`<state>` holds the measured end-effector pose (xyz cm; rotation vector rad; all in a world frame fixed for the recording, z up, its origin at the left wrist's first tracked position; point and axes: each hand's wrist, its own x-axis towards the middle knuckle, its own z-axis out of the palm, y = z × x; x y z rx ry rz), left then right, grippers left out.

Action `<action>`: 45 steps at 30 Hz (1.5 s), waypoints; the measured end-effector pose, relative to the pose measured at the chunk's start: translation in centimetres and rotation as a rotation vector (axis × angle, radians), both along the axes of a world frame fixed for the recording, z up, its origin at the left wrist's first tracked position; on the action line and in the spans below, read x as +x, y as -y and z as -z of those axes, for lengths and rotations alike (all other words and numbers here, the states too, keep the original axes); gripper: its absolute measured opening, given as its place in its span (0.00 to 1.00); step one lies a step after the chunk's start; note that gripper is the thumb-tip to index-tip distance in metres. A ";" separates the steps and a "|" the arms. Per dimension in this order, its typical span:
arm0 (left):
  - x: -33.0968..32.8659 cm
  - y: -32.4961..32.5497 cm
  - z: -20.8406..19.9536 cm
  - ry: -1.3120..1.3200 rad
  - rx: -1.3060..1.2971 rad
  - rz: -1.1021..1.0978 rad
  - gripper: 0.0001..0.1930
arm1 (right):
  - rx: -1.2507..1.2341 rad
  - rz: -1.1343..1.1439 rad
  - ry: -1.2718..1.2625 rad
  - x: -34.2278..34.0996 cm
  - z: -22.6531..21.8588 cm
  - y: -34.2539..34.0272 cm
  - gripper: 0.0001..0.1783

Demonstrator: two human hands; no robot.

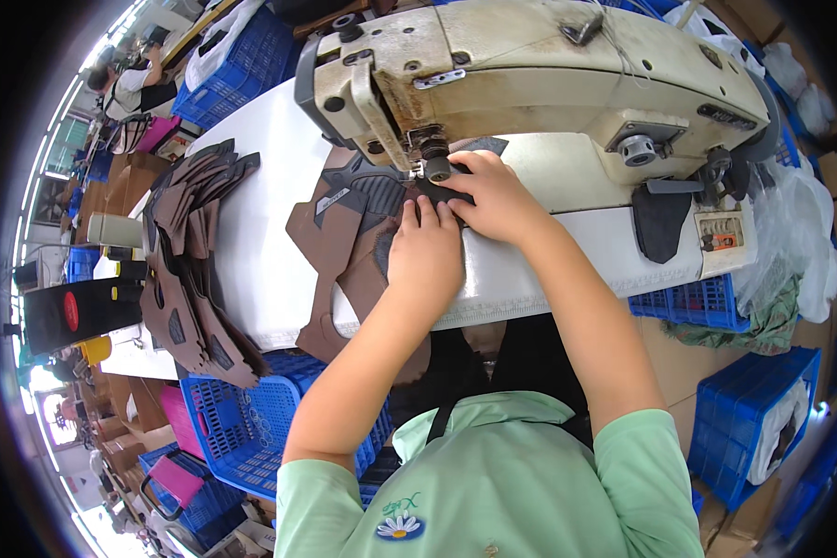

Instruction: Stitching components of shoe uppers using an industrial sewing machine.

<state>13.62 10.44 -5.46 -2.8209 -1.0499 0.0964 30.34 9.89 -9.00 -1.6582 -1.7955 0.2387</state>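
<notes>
A cream sewing machine [530, 84] stands on the white table, its presser foot and needle area [420, 171] just beyond my fingertips. Under it lies a brown shoe-upper piece [330, 232] with dark grey ribbed patches [374, 192]. My left hand [426, 256] rests on this work, fingers stretched forward and lying flat near the needle. My right hand [498, 197] is beside the presser foot, with its thumb and fingers bent around a small black piece [456, 186]. The fingertips partly hide that piece, and the needle point cannot be made out.
Stacked brown cut pieces [191, 279] hang over the table's left end. A black piece [661, 223] lies at the right on the white table [260, 121]. Blue baskets [237, 437] stand below left, with a blue crate [753, 418] at lower right. Another person [130, 91] is far left.
</notes>
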 end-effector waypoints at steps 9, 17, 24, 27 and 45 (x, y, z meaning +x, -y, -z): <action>-2.6 -1.6 -0.7 0.424 -0.043 0.209 0.09 | 0.047 0.040 0.021 -0.1 0.3 0.6 0.18; -4.0 -3.2 -0.5 0.416 0.005 0.414 0.12 | 0.087 0.041 0.082 -0.1 0.4 0.7 0.17; -3.9 -2.6 0.0 0.397 0.057 0.427 0.13 | 0.129 0.009 0.124 0.1 0.4 0.7 0.18; -3.5 -2.4 0.3 0.413 0.050 0.407 0.14 | 0.145 0.004 0.121 0.3 0.5 0.7 0.18; -3.4 -2.4 0.7 0.424 0.077 0.404 0.13 | 0.113 0.004 0.145 0.4 0.1 0.7 0.17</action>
